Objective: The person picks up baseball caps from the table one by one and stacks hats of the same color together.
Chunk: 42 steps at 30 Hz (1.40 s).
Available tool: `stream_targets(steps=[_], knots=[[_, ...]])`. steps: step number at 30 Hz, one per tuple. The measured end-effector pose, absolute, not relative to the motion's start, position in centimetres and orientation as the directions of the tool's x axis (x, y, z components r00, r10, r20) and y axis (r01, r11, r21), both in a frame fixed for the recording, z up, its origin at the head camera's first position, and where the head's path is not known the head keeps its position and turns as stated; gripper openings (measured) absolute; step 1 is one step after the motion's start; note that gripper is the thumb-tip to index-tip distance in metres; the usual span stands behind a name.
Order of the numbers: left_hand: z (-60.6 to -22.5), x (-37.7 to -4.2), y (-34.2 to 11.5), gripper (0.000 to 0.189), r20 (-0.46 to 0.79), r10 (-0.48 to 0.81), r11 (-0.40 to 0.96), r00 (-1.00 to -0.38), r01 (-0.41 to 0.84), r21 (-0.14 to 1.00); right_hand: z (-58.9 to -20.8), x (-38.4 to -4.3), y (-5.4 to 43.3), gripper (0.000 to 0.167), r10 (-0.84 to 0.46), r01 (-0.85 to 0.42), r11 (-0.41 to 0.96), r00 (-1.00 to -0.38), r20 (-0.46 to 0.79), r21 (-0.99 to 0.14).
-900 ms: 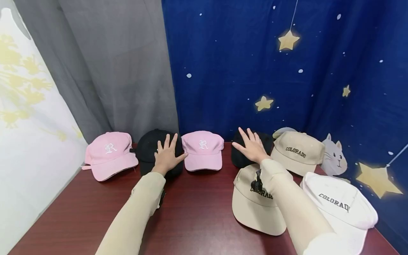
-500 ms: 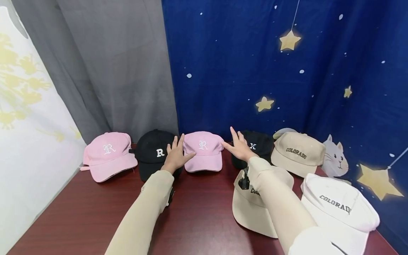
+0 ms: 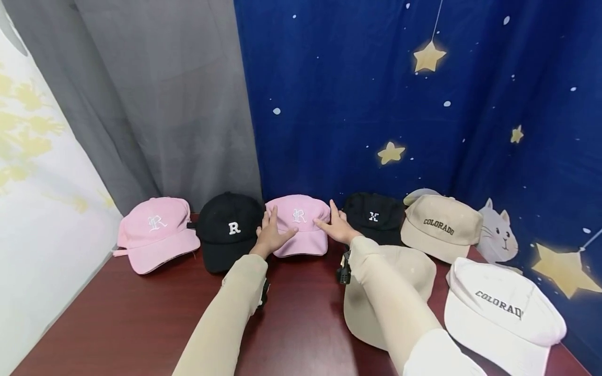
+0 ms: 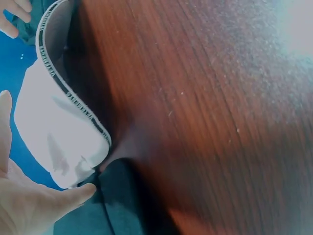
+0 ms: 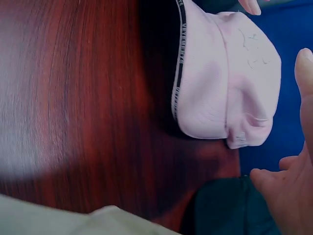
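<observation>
A pink cap (image 3: pixel 302 243) with a white letter on its front stands at the middle of the back row, brim facing me. My left hand (image 3: pixel 273 236) is at its left side, fingers spread and thumb reaching across toward the brim in the head view. On the other side is my right hand (image 3: pixel 339 226), its thumb and fingers spread apart near the crown. The left wrist view has the pink cap (image 4: pixel 61 120) beside a dark cap (image 4: pixel 120 196) that the left thumb overlaps. Seen from the right wrist, a gap separates the pink cap (image 5: pixel 249 83) from that hand.
A second pink cap (image 3: pixel 162 237) and a black cap (image 3: pixel 230 243) with an R stand left. To the right are another black cap (image 3: pixel 371 219), a beige cap (image 3: pixel 437 227), a nearer beige cap (image 3: pixel 367 313) partly under my right sleeve, and a white cap (image 3: pixel 503 313). Curtains hang behind.
Both hands have moved inward, away from in front of the two black caps, to the sides of the middle pink cap. The caps have not visibly been displaced.
</observation>
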<state>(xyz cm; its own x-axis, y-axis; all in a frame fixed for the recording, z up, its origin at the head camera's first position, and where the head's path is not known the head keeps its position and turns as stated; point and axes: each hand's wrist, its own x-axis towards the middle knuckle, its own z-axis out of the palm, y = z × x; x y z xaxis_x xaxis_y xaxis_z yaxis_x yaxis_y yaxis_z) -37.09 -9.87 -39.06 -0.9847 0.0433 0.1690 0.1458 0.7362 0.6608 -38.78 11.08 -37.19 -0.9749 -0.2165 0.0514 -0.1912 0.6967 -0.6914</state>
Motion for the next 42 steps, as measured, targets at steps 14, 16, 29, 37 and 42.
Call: stream_targets(steps=[14, 16, 29, 37, 42], knots=[[-40.0, -38.0, -8.7, 0.101, 0.111, -0.059, 0.654, -0.992, 0.046, 0.755, -39.9, -39.6, 10.1, 0.092, -0.173, -0.107, 0.686, -0.985, -0.019, -0.720], [-40.0, -38.1, -8.5, 0.102, 0.101, -0.067, 0.645, -0.993, 0.034, 0.764, -40.2, -39.8, 10.1, 0.092, -0.152, -0.082, 0.681, -0.988, -0.032, -0.727], [-40.9, -38.9, -8.1, 0.101, 0.049, -0.087, 0.605, -0.995, -0.014, 0.796, -41.1, -40.5, 9.5, 0.093, -0.096, -0.043, 0.685, -0.995, -0.032, -0.728], [-41.2, -39.1, -7.7, 0.104, 0.056, -0.096, 0.596, -0.994, -0.012, 0.803, -41.1, -40.6, 8.7, 0.095, -0.129, -0.091, 0.684, -0.992, 0.002, -0.724], [-41.3, -39.2, -7.6, 0.103, 0.068, -0.106, 0.590, -0.992, -0.008, 0.808, -41.2, -40.5, 8.4, 0.094, -0.100, -0.038, 0.579, -0.995, -0.026, -0.814]])
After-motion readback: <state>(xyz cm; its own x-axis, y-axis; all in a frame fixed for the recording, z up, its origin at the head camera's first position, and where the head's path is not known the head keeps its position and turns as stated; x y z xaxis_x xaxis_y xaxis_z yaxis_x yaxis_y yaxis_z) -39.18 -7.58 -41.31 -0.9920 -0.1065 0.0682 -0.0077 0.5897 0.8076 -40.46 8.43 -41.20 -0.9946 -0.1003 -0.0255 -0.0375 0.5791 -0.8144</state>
